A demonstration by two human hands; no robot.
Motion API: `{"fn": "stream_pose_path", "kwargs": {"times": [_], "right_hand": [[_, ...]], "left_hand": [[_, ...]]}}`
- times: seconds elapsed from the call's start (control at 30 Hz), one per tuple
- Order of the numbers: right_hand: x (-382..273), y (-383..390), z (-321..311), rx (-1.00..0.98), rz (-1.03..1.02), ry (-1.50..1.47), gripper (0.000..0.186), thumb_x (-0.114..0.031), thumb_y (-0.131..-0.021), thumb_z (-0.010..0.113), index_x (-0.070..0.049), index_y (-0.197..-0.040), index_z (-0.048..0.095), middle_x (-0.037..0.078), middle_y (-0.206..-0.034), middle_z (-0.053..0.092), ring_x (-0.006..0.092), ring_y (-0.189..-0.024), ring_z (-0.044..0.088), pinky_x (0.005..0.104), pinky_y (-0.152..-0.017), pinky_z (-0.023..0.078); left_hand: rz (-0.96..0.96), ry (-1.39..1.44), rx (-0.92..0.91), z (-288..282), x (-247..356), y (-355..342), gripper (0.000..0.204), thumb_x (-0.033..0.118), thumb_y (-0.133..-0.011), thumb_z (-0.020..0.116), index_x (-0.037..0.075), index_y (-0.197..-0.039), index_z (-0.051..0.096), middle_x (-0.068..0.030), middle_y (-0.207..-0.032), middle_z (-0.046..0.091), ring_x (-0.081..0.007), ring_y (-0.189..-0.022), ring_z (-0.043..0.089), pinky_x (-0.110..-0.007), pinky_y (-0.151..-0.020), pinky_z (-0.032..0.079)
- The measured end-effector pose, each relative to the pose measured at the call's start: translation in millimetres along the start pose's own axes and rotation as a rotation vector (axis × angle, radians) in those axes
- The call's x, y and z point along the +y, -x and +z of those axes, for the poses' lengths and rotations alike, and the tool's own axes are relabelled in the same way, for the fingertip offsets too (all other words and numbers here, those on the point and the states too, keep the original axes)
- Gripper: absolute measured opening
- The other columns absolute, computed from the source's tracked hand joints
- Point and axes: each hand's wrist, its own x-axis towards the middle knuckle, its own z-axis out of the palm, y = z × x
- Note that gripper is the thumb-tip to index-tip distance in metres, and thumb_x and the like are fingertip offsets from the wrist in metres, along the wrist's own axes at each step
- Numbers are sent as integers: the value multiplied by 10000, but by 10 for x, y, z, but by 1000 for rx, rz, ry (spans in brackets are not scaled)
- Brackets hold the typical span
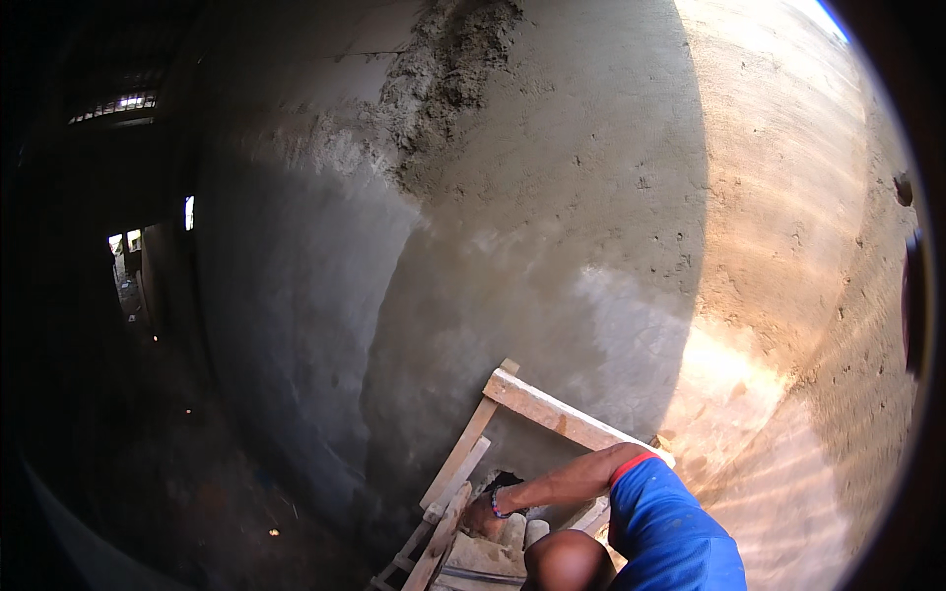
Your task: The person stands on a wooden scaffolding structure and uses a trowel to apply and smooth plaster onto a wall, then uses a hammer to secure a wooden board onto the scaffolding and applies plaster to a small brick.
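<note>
My right arm, in a blue sleeve with a red-orange edge, reaches in from the lower right. My right hand [481,516], with a beaded bracelet [500,504] at its wrist, is down among the boards of a wooden frame [562,414]. It lies beside a dark opening [506,481] and two pale rounded shapes [513,532], whose kind I cannot make out. The fingers are too dim and hidden to show whether they hold anything. My left hand is out of view.
A grey plastered wall [532,266] fills the middle, with rough, lumpy mortar [448,89] at its top. Sunlight falls on the wall's right part [778,177]. A bare knee [567,561] shows at the lower edge. The left side is a dark interior with small bright openings.
</note>
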Motion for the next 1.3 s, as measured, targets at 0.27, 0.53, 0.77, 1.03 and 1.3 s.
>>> {"fn": "stream_pose_path", "kwargs": {"times": [0.27, 0.53, 0.77, 1.03, 1.3], "right_hand": [[351, -130, -331, 118, 278, -1164, 317, -359, -954, 511, -53, -966, 591, 63, -668, 588, 142, -552, 595, 310, -445, 492], [28, -1255, 16, -19, 356, -864, 416, -398, -925, 539, -20, -782, 641, 82, -674, 634, 230, -626, 648, 382, -614, 553], [83, -1410, 203, -48, 356, -906, 326, -362, -893, 561, -59, -789, 622, 75, -716, 620, 220, -653, 637, 395, -618, 555], [231, -1266, 120, -51, 388, -959, 227, -322, -856, 586, -103, -798, 600, 66, -763, 605, 207, -685, 625, 411, -623, 557], [625, -978, 205, -185, 403, -1174, 140, -282, -820, 611, -147, -806, 578, 57, -811, 590, 195, -716, 612, 426, -629, 559]], "left_hand": [[50, 13, -5, -63, 134, -103, 615, 547, -766, 693, 120, -1206, 648, -178, -1123, 662, -338, -1111, 608, -455, -954, 485], [16, -1, -49, -21, 46, -79, 607, 540, -775, 688, 121, -1211, 645, -178, -1138, 653, -338, -1122, 601, -453, -962, 478], [5, 11, -87, 15, -58, -28, 600, 534, -782, 684, 122, -1216, 642, -177, -1151, 646, -337, -1131, 594, -450, -969, 472], [-9, 6, -133, 59, -98, -14, 593, 528, -791, 680, 123, -1222, 639, -177, -1167, 638, -337, -1141, 587, -447, -977, 465], [26, -31, -197, 61, -16, -156, 585, 521, -799, 675, 124, -1228, 636, -177, -1182, 630, -336, -1152, 579, -444, -984, 459]]}}
